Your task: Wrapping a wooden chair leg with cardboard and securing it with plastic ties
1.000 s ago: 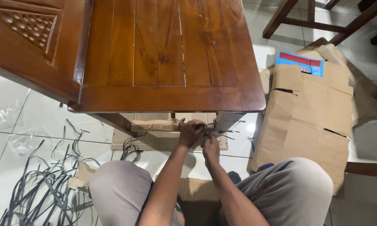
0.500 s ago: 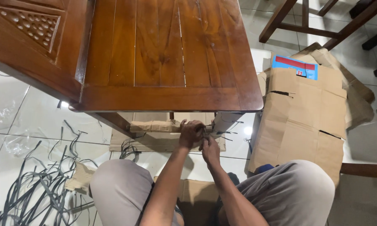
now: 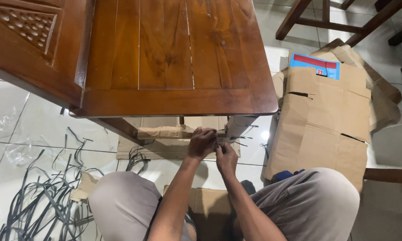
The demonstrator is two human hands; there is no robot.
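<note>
Both of my hands work close together under the front edge of a dark wooden table [image 3: 165, 100]. My left hand [image 3: 202, 143] is curled around the cardboard wrap [image 3: 163, 132] on the table's lower rail. My right hand [image 3: 226, 158] pinches a thin black strap [image 3: 239, 138] beside a table leg [image 3: 239, 126] wrapped in pale plastic. The fingertips of both hands overlap, so the exact grip is hard to make out.
A heap of loose black straps [image 3: 45, 201] lies on the white tile floor at the left. Flattened cardboard boxes [image 3: 325, 120] lean at the right, one with a blue and red label. Chair legs [image 3: 299, 18] stand at the back right. My knees frame the bottom of the view.
My hands have stayed at the same spot on the rail, with small finger movements. The view has shifted slightly.
</note>
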